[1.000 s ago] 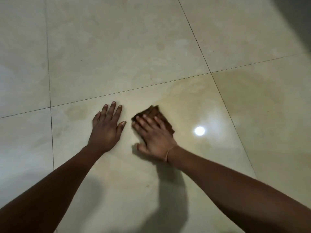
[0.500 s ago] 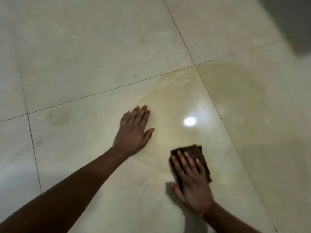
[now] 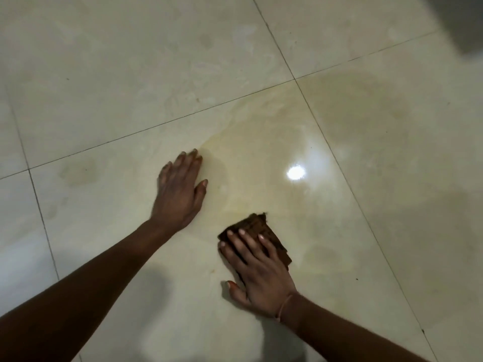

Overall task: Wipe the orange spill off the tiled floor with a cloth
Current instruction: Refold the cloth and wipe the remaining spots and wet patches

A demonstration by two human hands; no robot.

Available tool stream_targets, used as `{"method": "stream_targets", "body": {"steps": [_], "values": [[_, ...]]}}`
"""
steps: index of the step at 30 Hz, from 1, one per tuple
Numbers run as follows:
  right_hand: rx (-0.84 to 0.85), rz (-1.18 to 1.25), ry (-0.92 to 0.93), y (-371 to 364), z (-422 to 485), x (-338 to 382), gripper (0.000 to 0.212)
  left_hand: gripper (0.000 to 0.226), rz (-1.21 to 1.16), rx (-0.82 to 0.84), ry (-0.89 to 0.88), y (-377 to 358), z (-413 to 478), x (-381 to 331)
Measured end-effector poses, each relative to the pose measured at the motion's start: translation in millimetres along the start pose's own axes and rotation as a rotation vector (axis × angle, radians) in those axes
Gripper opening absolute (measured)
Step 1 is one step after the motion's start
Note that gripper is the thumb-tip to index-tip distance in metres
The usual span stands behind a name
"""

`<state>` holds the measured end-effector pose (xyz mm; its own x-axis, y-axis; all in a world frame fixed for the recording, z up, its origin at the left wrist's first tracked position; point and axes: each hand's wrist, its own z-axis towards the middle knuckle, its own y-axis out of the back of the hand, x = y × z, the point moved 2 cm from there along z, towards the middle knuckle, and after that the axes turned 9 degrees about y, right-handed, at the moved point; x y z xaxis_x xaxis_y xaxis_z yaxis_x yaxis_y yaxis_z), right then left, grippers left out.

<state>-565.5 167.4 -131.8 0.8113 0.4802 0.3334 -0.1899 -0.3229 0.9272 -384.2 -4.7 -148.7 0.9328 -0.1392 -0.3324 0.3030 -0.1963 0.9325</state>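
A thin yellowish-orange film, the spill, spreads over the glossy cream tiles around the grout cross and reaches right into a darker patch. A small folded brown cloth lies flat on the floor at the spill's near edge. My right hand presses down on the cloth with fingers spread flat over it. To the left, my left hand rests palm-down on the tile with nothing in it, its fingertips touching the spill's left rim.
Dark grout lines cross the floor. A bright lamp reflection sits on the wet tile. Faint smudges mark the tile at left. A dark shadowed area fills the top right corner.
My right hand has dragged the cloth from beside the left hand down and to the right, then slightly back left. The left hand stays planted while the view shifts.
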Motion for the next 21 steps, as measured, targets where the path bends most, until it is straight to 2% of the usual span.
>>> {"method": "stream_targets", "body": {"steps": [2,5,7,10,12,14,17,18,21], "values": [[-0.003,-0.026,0.052,11.5,53.0,-2.7,0.068,0.056,0.016,-0.031,0.070,8.7,-8.5,26.9],[-0.054,-0.010,-0.039,16.6,116.2,5.7,0.069,0.057,0.049,-0.014,0.023,15.9,-17.3,51.8],[-0.050,0.006,-0.013,2.1,98.9,20.4,0.071,0.056,0.029,-0.031,0.031,18.1,-14.9,56.8],[0.038,-0.001,0.151,-12.7,27.8,39.6,0.069,0.055,0.034,-0.060,0.127,24.8,-11.5,63.8],[0.045,-0.016,0.236,-9.7,39.1,24.8,0.065,0.054,0.038,-0.080,0.131,24.0,-11.8,67.4],[0.011,-0.055,0.183,3.5,93.2,11.5,0.064,0.052,0.026,-0.095,0.116,20.9,-11.8,69.4],[-0.056,-0.075,-0.032,14.3,148.4,6.1,0.066,0.049,0.007,-0.123,0.114,17.4,-13.1,72.0],[-0.052,-0.059,-0.035,9.0,140.0,11.7,0.067,0.048,-0.001,-0.125,0.113,17.6,-13.3,71.4],[0.059,-0.040,0.138,-6.6,66.8,31.6,0.070,0.048,-0.008,-0.115,0.125,22.4,-13.2,68.9]]}}
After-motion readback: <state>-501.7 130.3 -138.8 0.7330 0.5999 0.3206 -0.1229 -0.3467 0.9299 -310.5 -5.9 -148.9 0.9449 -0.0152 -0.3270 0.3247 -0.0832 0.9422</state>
